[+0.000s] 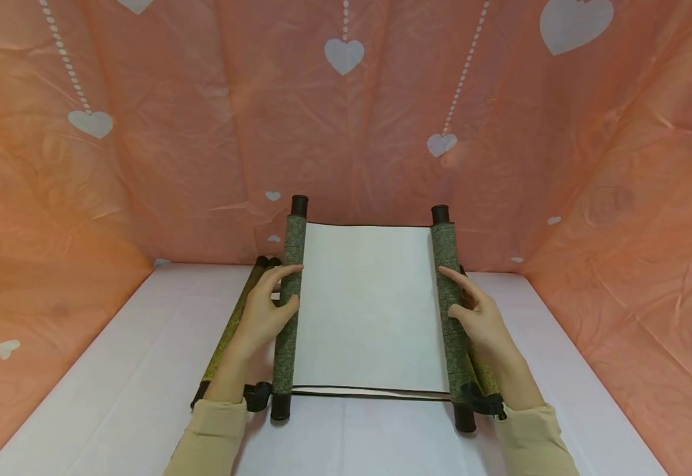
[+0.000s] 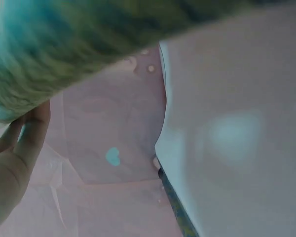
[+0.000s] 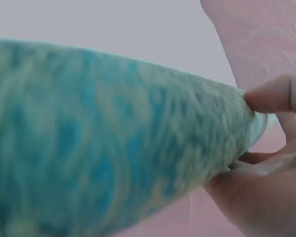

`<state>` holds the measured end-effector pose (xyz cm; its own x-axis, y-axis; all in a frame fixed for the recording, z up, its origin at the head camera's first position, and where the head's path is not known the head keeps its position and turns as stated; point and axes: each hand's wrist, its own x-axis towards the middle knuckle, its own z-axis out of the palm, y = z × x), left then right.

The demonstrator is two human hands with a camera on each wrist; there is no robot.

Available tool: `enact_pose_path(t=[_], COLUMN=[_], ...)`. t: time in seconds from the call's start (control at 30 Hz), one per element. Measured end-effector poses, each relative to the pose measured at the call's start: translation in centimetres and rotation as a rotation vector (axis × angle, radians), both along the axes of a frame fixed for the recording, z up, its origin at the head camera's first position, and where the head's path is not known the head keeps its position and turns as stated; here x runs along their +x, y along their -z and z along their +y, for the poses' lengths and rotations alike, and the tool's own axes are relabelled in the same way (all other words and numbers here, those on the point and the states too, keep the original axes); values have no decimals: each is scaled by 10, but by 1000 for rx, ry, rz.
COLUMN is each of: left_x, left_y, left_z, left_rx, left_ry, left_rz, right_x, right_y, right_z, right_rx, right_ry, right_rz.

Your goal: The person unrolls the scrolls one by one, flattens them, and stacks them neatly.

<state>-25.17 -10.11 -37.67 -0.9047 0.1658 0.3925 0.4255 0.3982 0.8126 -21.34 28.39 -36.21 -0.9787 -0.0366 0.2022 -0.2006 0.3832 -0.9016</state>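
Observation:
A hanging scroll [image 1: 370,304] is partly unrolled between two rolled ends, its white sheet facing me. My left hand [image 1: 260,314] holds the left roll [image 1: 286,350], which has patterned green-grey cloth and black end knobs. On the other side, my right hand [image 1: 487,325] holds the matching right roll [image 1: 450,344], thumb and forefinger on its inner side. In the left wrist view, the left hand [image 2: 12,165] shows at the edge, below the blurred roll [image 2: 89,44]. The right wrist view has the roll [image 3: 113,143] in front, with the right hand's [image 3: 271,190] fingers around its far end.
Gold-green rolls with black ends lie on the white table [image 1: 126,357]: one on the left [image 1: 227,344], another on the right [image 1: 486,377], partly hidden behind the right roll and hand. An orange-pink cloth [image 1: 203,132] with white hearts forms the back and sides.

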Motion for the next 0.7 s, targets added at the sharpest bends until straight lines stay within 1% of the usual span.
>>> enact_pose_path(t=[0.07, 0.17, 0.27, 0.33, 0.5, 0.6, 0.7], left_x=[-1, -1, 0, 0, 0, 0, 0], left_y=[0, 0, -1, -2, -3, -3, -4], left_z=[-2, -4, -5, -4, -2, -2, -3], left_rx=[11, 15, 13, 8, -6, -12, -15], left_ry=[1, 7, 14, 11, -8, -31, -64], left_rz=[1, 12, 18, 21, 44, 61, 67], right_x=[1, 1, 1, 0, -1, -2, -3], right_y=[-3, -6, -7, -5, 1, 4, 4], right_z=[2, 4, 5, 5, 2, 1, 0], right_rx=[-15, -46, -74, -72, -58, -61, -80], right_ry=[4, -14, -31, -33, -54, -64, -53], right_rz=[-14, -27, -32, -28, 5, 23, 23])
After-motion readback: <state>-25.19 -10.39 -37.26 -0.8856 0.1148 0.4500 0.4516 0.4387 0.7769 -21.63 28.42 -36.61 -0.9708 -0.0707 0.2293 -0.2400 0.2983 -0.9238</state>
